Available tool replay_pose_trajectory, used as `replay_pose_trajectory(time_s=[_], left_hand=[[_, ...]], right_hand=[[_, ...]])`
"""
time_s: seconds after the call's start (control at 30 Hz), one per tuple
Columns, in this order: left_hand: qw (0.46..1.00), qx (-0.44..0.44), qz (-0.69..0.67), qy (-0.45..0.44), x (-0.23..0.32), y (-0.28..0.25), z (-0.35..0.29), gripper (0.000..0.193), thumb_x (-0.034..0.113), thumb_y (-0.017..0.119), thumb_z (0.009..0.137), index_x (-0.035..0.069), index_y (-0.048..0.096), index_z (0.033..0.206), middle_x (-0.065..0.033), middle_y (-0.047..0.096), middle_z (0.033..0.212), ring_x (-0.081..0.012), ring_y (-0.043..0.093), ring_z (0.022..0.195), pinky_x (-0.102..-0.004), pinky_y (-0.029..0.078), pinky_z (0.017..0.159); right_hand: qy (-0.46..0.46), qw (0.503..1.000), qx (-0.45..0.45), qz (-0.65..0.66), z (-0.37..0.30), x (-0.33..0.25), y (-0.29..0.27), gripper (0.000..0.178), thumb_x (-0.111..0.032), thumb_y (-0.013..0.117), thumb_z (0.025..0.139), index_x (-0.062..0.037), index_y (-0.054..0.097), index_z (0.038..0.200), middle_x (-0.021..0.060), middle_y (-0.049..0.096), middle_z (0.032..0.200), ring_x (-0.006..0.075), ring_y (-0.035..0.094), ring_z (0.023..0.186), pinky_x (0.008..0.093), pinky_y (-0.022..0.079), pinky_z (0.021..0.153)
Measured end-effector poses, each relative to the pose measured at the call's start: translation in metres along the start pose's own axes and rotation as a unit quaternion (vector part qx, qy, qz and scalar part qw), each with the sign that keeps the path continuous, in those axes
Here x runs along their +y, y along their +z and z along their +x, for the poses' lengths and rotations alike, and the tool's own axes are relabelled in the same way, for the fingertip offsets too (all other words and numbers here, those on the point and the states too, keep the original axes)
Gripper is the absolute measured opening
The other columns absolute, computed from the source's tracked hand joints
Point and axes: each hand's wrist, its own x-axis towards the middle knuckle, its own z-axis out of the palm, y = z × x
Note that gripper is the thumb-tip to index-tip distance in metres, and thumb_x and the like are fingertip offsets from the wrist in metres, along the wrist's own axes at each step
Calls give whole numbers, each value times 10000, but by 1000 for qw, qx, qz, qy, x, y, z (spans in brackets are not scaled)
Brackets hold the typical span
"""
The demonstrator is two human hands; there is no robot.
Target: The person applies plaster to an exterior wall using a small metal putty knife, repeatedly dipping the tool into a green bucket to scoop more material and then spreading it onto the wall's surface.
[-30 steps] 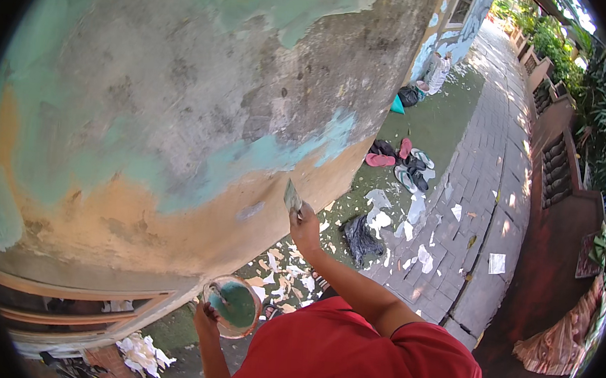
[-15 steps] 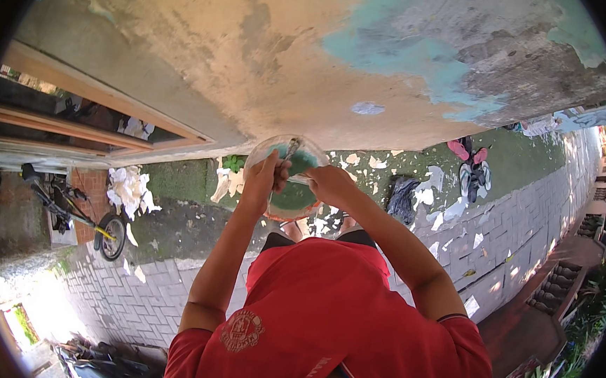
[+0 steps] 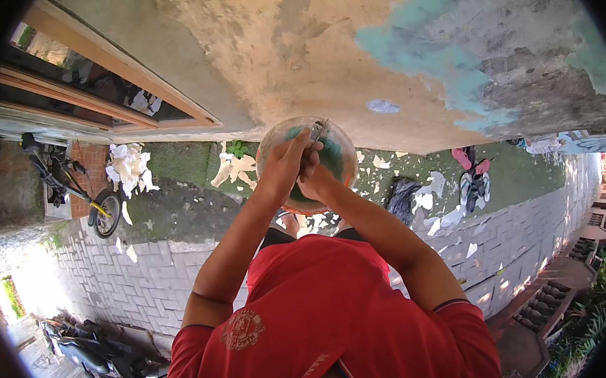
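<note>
Both hands are together over a round, pale-rimmed tub point(image 3: 348, 150) with green smears inside and an orange lower edge. My left hand point(image 3: 288, 165) is closed around a slim tool with a metal end point(image 3: 318, 128), which looks like a putty knife and points toward the wall. Against it, my right hand point(image 3: 317, 181) has its fingers curled in; what they grip is mostly hidden by the left hand. Whether the tub stands on something or is held cannot be made out.
Ahead rises a peeling wall point(image 3: 256, 52) with turquoise patches and a wooden-framed window point(image 3: 114, 70) at left. Paint flakes point(image 3: 130, 168) litter the mossy ground. A bicycle point(image 3: 105, 210) is at left, a dark plastic bag point(image 3: 403, 199) and sandals point(image 3: 472, 187) at right.
My right hand has come in to meet the left, and the pale-handled tool seen in it before is now hidden. The view has shifted slightly, with the tub appearing farther right.
</note>
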Motion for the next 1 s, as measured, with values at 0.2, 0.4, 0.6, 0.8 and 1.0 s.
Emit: replay_pose_trajectory(time_s=[0.2, 0.4, 0.6, 0.8, 1.0], left_hand=[[999, 24, -23, 0, -1, 13, -5, 510, 446, 427, 978, -31, 606, 992, -17, 544, 718, -100, 493, 565, -241, 383, 516], [999, 41, -19, 14, -3, 30, -10, 519, 449, 420, 978, -34, 607, 1004, -23, 545, 726, -105, 499, 591, -249, 394, 531], [996, 78, -29, 25, -8, 47, -12, 537, 442, 403, 980, -55, 598, 1031, -31, 553, 748, -117, 493, 599, -259, 408, 567], [991, 97, -85, 45, -19, 62, -4, 536, 458, 406, 974, -47, 565, 1053, -36, 549, 790, -125, 509, 652, -273, 416, 592], [988, 105, -101, 49, -28, 78, 10, 514, 481, 415, 971, -2, 571, 1055, -21, 547, 771, -131, 511, 651, -291, 415, 591]], right_hand=[[39, 996, 36, 75, -4, -12, -1, 248, -238, 438, 892, -79, 609, 977, 174, 662, 919, 345, 645, 878, 429, 518, 748], [28, 989, -45, 139, 5, 16, 12, 197, -238, 492, 864, -107, 633, 902, 136, 671, 927, 324, 634, 928, 414, 509, 785], [-42, 997, -53, 36, -1, 22, -25, 178, -232, 559, 810, -92, 651, 870, 131, 678, 900, 313, 650, 869, 406, 512, 767], [83, 974, -70, 200, -34, 42, -142, 251, -191, 634, 813, 33, 631, 926, 181, 660, 775, 237, 660, 652, 382, 531, 609], [225, 737, -63, 634, -91, 93, -179, 307, -152, 620, 872, 27, 591, 1120, 105, 664, 993, 229, 667, 851, 364, 598, 670]])
